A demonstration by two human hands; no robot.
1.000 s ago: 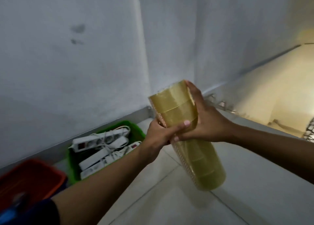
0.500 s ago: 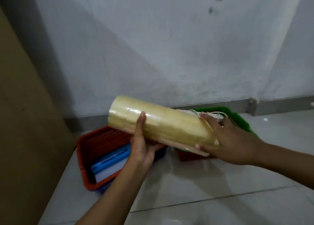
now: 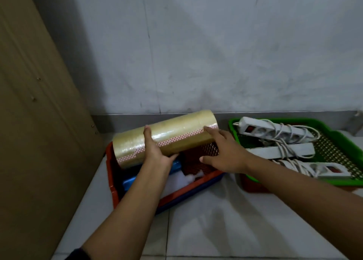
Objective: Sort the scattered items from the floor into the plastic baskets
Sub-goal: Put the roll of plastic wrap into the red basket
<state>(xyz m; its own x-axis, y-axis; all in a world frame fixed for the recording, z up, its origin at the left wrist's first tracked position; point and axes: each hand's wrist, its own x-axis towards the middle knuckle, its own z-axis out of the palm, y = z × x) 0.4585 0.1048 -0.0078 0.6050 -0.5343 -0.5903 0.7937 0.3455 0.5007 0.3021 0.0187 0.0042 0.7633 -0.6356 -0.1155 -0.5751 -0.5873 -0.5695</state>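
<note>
plastic-wrapped tape rolls over red basket rim, seemingly touching.

Tape stack: glossy clear film wrap. Red basket and green basket: perforated plastic. Floor: smooth glazed tile; wall: matt, scuffed.

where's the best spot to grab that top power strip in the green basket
Take the top power strip across its bare switch end, coming from above, fingers on its two long sides. It lies flat and slanted in the green basket, and its cord loops over the socket half, so the switch end is the free part.
</note>
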